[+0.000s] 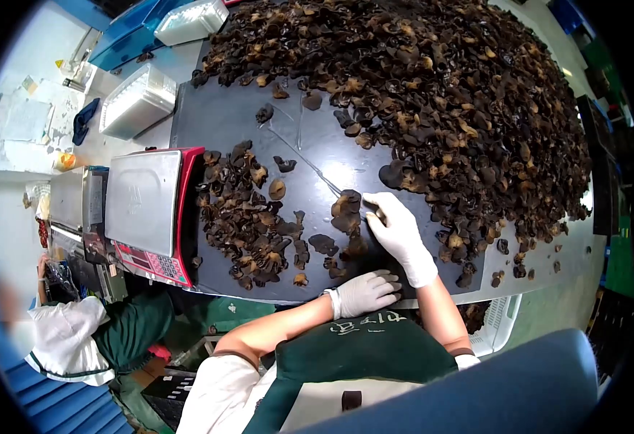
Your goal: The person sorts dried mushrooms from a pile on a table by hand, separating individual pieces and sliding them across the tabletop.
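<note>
My left hand (367,295), in a whitish glove, lies palm down at the table's near edge. Its fingers are stretched out and hold nothing that I can see. Just beyond it is my right hand (396,226), also gloved, its thumb and forefinger apart at the right edge of a brown wood ear mushroom (346,217). I see no piece clearly gripped there. More dark mushroom pieces (323,244) lie to the left of that one. A looser pile of wood ears (248,224) spreads farther left, beside the scale.
A large heap of wood ears (432,94) covers the table's far and right side. At left stands a red scale (147,202) with a metal pan. Clear plastic containers (139,101) and a blue bin (125,36) are behind it. Another person (71,333) is at lower left. A white basket (503,325) stands below the table.
</note>
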Available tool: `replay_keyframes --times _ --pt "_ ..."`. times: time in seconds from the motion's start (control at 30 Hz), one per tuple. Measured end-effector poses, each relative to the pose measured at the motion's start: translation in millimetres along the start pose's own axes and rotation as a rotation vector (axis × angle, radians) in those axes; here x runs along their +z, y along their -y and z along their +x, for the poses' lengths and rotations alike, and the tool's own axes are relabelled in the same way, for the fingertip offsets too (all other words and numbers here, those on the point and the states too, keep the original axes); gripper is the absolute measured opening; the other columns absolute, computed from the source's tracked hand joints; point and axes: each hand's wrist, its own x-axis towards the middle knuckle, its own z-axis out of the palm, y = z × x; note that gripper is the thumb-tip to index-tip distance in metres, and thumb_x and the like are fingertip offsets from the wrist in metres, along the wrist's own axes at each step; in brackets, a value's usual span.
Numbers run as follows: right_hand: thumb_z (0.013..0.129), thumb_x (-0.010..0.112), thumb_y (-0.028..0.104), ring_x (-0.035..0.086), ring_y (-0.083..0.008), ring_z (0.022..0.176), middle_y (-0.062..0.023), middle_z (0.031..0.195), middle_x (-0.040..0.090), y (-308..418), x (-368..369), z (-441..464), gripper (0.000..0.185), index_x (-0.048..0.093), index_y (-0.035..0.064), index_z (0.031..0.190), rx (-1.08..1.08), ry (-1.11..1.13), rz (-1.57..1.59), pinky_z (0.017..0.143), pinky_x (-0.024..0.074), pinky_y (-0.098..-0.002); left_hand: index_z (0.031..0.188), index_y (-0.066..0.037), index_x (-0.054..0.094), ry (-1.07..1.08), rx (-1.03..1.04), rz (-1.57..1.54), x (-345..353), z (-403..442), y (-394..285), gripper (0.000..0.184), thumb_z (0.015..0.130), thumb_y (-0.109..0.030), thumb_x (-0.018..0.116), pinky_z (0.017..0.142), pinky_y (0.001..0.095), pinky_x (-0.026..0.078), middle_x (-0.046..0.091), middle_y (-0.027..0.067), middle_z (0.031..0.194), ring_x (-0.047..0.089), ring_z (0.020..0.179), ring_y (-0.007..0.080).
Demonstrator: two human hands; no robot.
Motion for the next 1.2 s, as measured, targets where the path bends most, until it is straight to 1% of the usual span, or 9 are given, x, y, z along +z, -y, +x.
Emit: replay_keyframes --times 0.2,0.27,0.4,0.5,0.6,0.67,0.77,0.93,1.2 --pt "0.084 0.065 0.011 0.057 -0.0347 0.111 -0.0154 0.128 0.059 -2 30 15 0.044 0.059 0.0081 0.128 -0.087 0.094 -0.218 0.097 0.0473 -0.0416 0.121 -0.006 0.061 0.043 -0.084 0.059 14 7 0 0.038 0.085 -0.018 0.057 0.104 0.0445 0.047 0.059 0.0129 0.124 0.057 0.119 0.0325" --pt "0.082 0.067 0.011 0.058 -0.0350 0.107 -0.0156 0.124 0.060 6 38 15 0.043 0.061 0.0082 0.124 -0.128 0.027 -0.345 0.096 0.0478 -0.0416 0.121 -0.006 0.061 0.034 -0.093 0.088 25 3 2 0.035 0.088 -0.018 0.058 0.103 0.0436 0.047 0.059 0.0137 0.125 0.057 0.119 0.0330" --pt "0.080 0.074 0.028 0.064 -0.0274 0.085 -0.0080 0.086 0.064 50 34 5 0.020 0.070 0.0106 0.089 -0.205 0.373 -0.548 0.073 0.0515 -0.0397 0.134 -0.009 0.054 0.109 -0.619 -0.988 18 15 5 0.037 0.101 -0.025 0.050 0.114 0.0395 0.035 0.055 0.0137 0.138 0.051 0.128 0.0296" --pt "0.077 0.076 0.032 0.067 -0.0267 0.073 -0.0075 0.076 0.065 41 57 -18 0.023 0.069 0.0107 0.080 -0.227 0.380 -0.676 0.065 0.0530 -0.0382 0.142 -0.013 0.049 0.079 -0.318 -0.291 69 -9 17 0.044 0.102 -0.030 0.044 0.121 0.0473 0.025 0.048 0.0107 0.148 0.041 0.140 0.0295" --pt "0.077 0.075 0.028 0.069 -0.0262 0.072 -0.0077 0.077 0.066 37 48 -20 0.019 0.067 0.0106 0.078 -0.203 0.277 -0.502 0.062 0.0533 -0.0374 0.144 -0.013 0.046 0.158 -0.420 -0.396 51 0 16 0.046 0.101 -0.030 0.044 0.121 0.0445 0.025 0.045 0.0122 0.150 0.038 0.142 0.0286" --pt "0.079 0.073 0.021 0.069 -0.0258 0.073 -0.0066 0.081 0.067 50 9 -20 0.011 0.068 0.0112 0.082 -0.185 0.093 -0.258 0.063 0.0541 -0.0368 0.139 -0.010 0.050 -0.047 -0.650 -1.183 32 20 9 0.047 0.096 -0.028 0.048 0.119 0.0480 0.028 0.048 0.0161 0.144 0.041 0.139 0.0277" --pt "0.079 0.070 0.017 0.066 -0.0296 0.072 -0.0095 0.078 0.065 51 -74 -40 0.011 0.066 0.0074 0.083 0.083 0.070 -0.283 0.064 0.0532 -0.0357 0.124 -0.010 0.062 0.125 -0.289 0.347 28 5 17 0.037 0.092 -0.025 0.052 0.110 0.0642 0.030 0.052 0.0151 0.138 0.042 0.137 0.0331" --pt "0.073 0.070 0.024 0.064 -0.0311 0.072 -0.0113 0.073 0.063 10 -160 -140 0.016 0.066 0.0086 0.078 0.427 0.403 -0.825 0.067 0.0517 -0.0437 0.127 -0.015 0.061 -0.006 -0.448 0.473 -12 20 46 0.043 0.086 -0.030 0.064 0.109 0.0661 0.028 0.052 0.0082 0.139 0.042 0.134 0.0331" --pt "0.076 0.072 0.013 0.062 -0.0289 0.091 -0.0092 0.105 0.061 13 -59 -162 0.038 0.064 0.0093 0.113 -0.028 0.305 -0.418 0.081 0.0527 -0.0405 0.120 -0.012 0.065 0.003 -0.720 0.885 -105 -13 111 0.033 0.089 -0.024 0.062 0.109 0.0545 0.033 0.063 0.0081 0.123 0.051 0.125 0.0322"
